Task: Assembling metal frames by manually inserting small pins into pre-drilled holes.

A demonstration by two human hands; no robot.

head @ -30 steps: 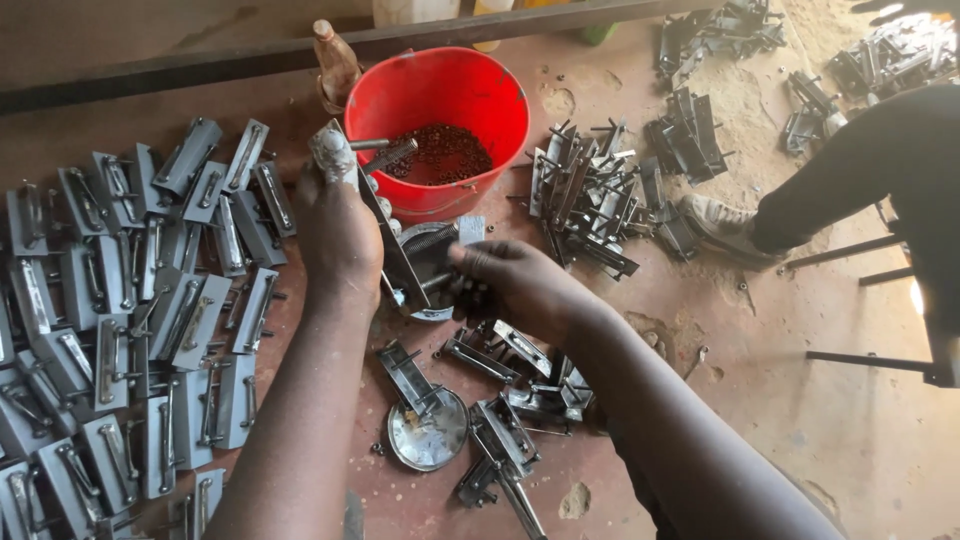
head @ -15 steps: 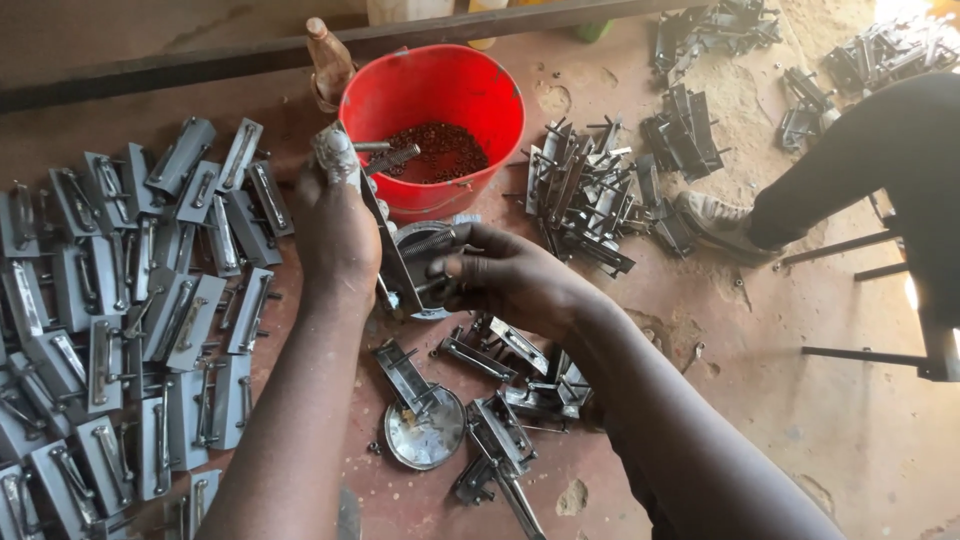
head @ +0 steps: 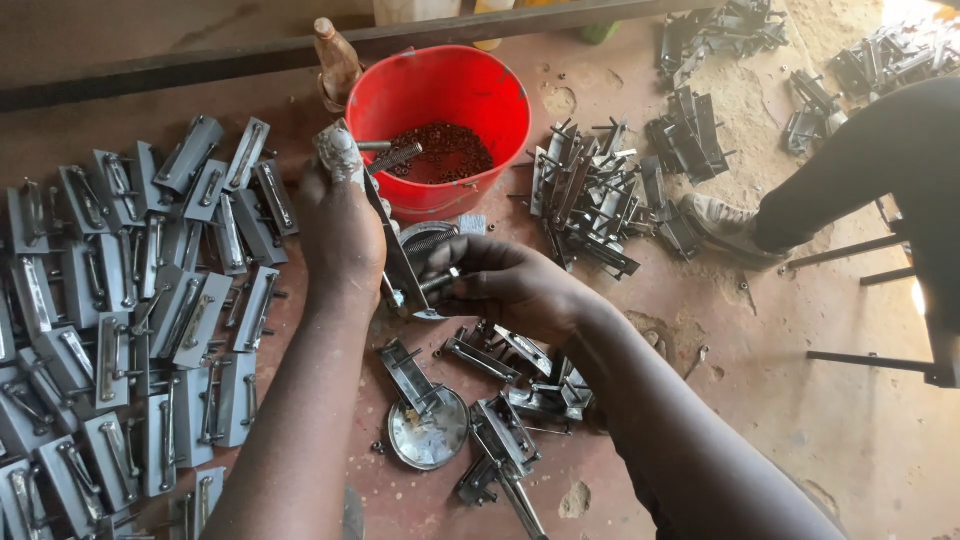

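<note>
My left hand point(head: 340, 225) is closed around a long grey metal latch plate point(head: 395, 250), standing it nearly upright with its lower end down on the reddish floor just below my palm. My right hand point(head: 500, 280) is curled shut beside it, fingertips pinching a small metal pin point(head: 440, 282) at the foot of that plate; how firmly the pin sits I cannot tell, my knuckles cover it. Just beyond my left thumb sits the round red plastic bucket point(head: 455, 95), holding dark rusty small parts, with a threaded bolt point(head: 395, 158) leaning on its near rim. Out to the left of my wrist lie rows of finished grey metal latches point(head: 130, 330). Under my right forearm is a loose heap of grey latch pieces point(head: 530, 385), and near my left elbow a shallow round tin lid point(head: 430, 440) with a bracket lying across it. Past my right hand, a darker pile of bolted metal strips point(head: 590, 195), and further off someone's dark trouser leg and worn shoe point(head: 720, 225). To my mind, doing this well means keeping the plate steady and square to the floor, so the pin goes in straight, and gripping low, near the joint, so nothing twists or slips from my fingers.
</note>
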